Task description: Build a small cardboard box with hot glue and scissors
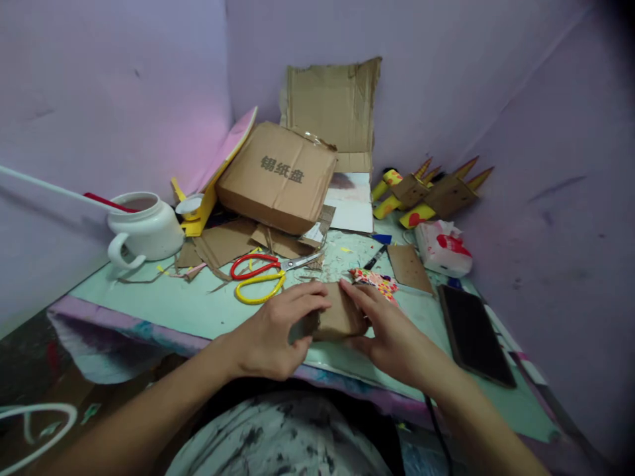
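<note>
Near the front edge of the table, a small folded piece of cardboard [340, 314] lies between my two hands. On its left side my left hand [278, 327] curls around it, fingers on top and thumb low at the near side. My right hand [391, 334] grips the opposite end, its index finger along the upper edge and the other fingertips hidden by the hand. Scissors [282, 268] with red and yellow handles lie just beyond my left hand, blades apart. A brightly patterned paper piece [374, 283] sits beyond my right hand.
A large cardboard box [278, 175] leans at the back amid cardboard scraps [225, 241]. To the left stands a white mug [146, 228]. On the right are a flat cardboard piece [409, 268], tissue pack [444, 248], phone [473, 334] and spiky cardboard figures [436, 192].
</note>
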`<state>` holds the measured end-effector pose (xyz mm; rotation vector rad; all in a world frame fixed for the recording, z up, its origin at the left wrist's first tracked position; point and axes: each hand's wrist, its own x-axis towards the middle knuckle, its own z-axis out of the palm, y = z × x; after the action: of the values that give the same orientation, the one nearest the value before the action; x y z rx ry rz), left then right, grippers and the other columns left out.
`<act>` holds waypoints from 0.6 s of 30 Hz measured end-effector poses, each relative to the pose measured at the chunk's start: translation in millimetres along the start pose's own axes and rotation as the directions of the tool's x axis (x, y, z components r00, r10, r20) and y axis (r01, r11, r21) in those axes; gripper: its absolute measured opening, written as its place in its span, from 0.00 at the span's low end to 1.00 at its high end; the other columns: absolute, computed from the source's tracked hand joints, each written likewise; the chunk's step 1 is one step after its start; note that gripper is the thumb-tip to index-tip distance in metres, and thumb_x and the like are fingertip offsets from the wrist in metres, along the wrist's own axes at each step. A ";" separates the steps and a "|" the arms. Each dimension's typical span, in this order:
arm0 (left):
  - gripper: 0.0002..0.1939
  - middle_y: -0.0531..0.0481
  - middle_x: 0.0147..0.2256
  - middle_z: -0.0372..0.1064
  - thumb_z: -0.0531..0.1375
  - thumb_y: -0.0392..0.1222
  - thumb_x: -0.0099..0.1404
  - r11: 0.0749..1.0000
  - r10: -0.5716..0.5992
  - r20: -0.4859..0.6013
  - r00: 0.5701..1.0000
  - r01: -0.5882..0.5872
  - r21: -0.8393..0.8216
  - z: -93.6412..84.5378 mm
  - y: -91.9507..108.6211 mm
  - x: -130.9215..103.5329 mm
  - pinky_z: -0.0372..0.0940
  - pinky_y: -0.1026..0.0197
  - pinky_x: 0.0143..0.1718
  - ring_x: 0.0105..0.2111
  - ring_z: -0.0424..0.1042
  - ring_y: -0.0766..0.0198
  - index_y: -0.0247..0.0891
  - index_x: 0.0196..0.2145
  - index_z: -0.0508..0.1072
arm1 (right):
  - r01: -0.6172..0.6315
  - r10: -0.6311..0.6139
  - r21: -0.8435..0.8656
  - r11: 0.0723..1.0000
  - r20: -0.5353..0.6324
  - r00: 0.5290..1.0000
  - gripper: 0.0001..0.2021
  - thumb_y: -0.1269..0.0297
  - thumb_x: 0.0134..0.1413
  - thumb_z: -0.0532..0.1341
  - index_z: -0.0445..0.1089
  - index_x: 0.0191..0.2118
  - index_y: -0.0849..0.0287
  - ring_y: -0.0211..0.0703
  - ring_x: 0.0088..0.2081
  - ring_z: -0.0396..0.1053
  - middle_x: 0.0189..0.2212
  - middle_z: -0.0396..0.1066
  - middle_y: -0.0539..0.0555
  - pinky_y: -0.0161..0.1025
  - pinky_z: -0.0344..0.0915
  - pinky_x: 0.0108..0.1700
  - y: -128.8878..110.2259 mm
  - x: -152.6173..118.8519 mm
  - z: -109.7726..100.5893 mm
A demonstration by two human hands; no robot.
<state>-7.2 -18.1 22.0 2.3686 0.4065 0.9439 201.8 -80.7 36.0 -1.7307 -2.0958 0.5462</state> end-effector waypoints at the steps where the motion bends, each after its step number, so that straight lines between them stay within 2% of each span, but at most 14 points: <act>1: 0.27 0.36 0.54 0.63 0.55 0.27 0.51 1.000 0.024 0.029 0.999 -0.024 0.018 -0.3 -1.1 -0.3 0.60 0.49 0.56 0.56 0.61 0.53 0.34 0.51 0.64 | 0.024 -0.023 0.032 0.999 -0.024 0.999 0.41 0.73 0.43 0.64 0.48 0.63 0.53 0.54 0.54 0.60 0.54 0.57 0.61 0.52 0.59 0.56 5.0 -1.6 0.7; 4: 0.30 0.36 0.57 0.59 0.53 0.25 0.54 0.994 0.077 0.106 0.991 -0.084 0.065 -1.9 -3.9 -0.9 0.59 0.50 0.57 0.59 0.58 0.55 0.35 0.55 0.60 | 0.080 -0.072 0.074 0.994 -0.109 0.991 0.40 0.70 0.46 0.65 0.47 0.64 0.54 0.55 0.55 0.59 0.54 0.54 0.62 0.53 0.59 0.56 10.2 -6.1 11.2; 9: 0.30 0.36 0.60 0.56 0.52 0.26 0.59 0.985 0.093 0.203 0.975 -0.120 0.124 -8.7 -6.4 -1.0 0.56 0.50 0.59 0.61 0.53 0.56 0.36 0.59 0.56 | 0.150 -0.128 0.097 0.984 -0.206 0.970 0.41 0.74 0.49 0.61 0.40 0.66 0.57 0.54 0.55 0.56 0.55 0.50 0.64 0.52 0.59 0.56 3.2 -9.7 29.5; 14: 0.23 0.39 0.57 0.61 0.53 0.28 0.61 0.979 0.092 0.237 0.967 -0.131 0.157 -13.9 -7.1 3.1 0.60 0.52 0.56 0.58 0.60 0.57 0.38 0.54 0.62 | 0.161 -0.137 0.093 0.982 -0.229 0.964 0.38 0.76 0.46 0.63 0.50 0.63 0.56 0.53 0.52 0.60 0.52 0.55 0.62 0.51 0.61 0.54 0.1 -8.0 27.7; 18: 0.21 0.40 0.55 0.63 0.52 0.26 0.61 0.967 0.134 0.286 0.949 -0.188 0.172 -16.9 -3.4 12.7 0.63 0.55 0.53 0.55 0.63 0.58 0.39 0.51 0.64 | 0.164 -0.141 0.075 0.984 -0.243 0.960 0.37 0.79 0.44 0.63 0.55 0.61 0.54 0.53 0.51 0.61 0.51 0.58 0.61 0.51 0.63 0.52 -1.4 -8.3 26.7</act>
<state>-10.4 -3.1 37.0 2.7013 0.2071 0.6557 188.4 -90.7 13.5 -1.4863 -1.9794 0.3669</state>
